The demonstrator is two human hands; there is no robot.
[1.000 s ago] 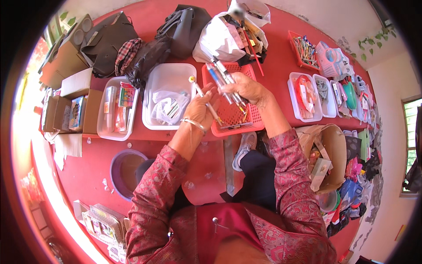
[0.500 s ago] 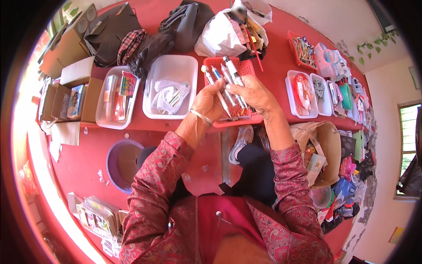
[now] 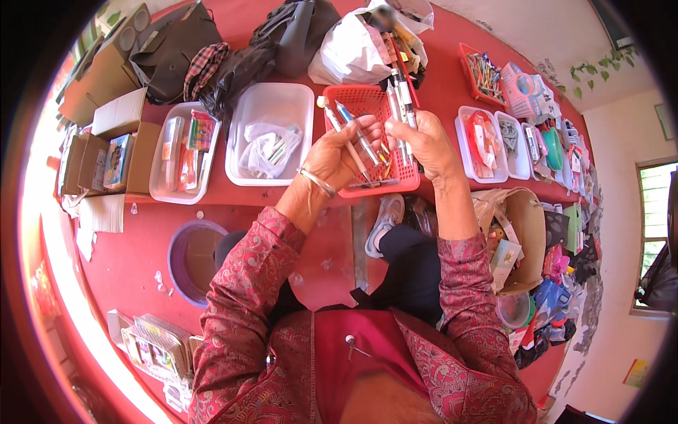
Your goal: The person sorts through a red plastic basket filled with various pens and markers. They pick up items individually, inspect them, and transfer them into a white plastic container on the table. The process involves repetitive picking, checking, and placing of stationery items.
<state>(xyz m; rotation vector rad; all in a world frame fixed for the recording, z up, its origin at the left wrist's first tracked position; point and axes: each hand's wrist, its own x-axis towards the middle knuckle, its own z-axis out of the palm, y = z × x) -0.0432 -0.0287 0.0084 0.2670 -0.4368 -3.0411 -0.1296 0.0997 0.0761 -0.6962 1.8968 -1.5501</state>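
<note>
Presently, pens (image 3: pixel 353 138) are clamped in the left hand (image 3: pixel 339 155) and markers (image 3: pixel 399 95) in the right hand (image 3: pixel 427 145), both held above a red basket (image 3: pixel 374 180) near the floor's far edge.

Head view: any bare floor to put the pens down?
Bare red floor between white paper and purple basin; another strip between red basket and white tray. Both hands hold pens; upper edge crowded.

**What the view leaves unclear**

The lower ends of the pens are hidden inside the left hand (image 3: pixel 339 152) and right hand (image 3: pixel 427 141). The red slotted plastic basket (image 3: pixel 395 180) is partly covered by both hands. Small items in the far-right clear trays (image 3: pixel 519 145) are too tiny to identify.
</note>
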